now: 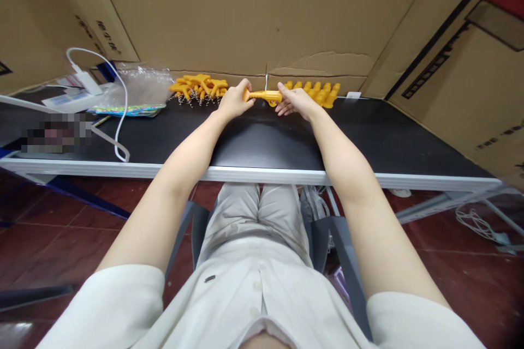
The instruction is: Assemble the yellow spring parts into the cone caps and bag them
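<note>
A yellow corkscrew (264, 96) lies sideways in the air between my two hands, over the black tabletop. My left hand (236, 101) is closed round its handle end. My right hand (297, 101) has the wider sleeve end between thumb and fingers, with the fingers fairly straight. To the left of my left hand is a pile of yellow handles with metal spiral screws (200, 87). Several yellow sleeves (327, 92) stand upright in rows behind my right hand, which partly hides them.
Cardboard walls (262, 16) enclose the back and sides of the black table (262, 144). On its left lie clear plastic bags (139, 87), a white cable (123, 103) and a pixelated patch (53, 136). A small white item (352, 95) sits at the back right.
</note>
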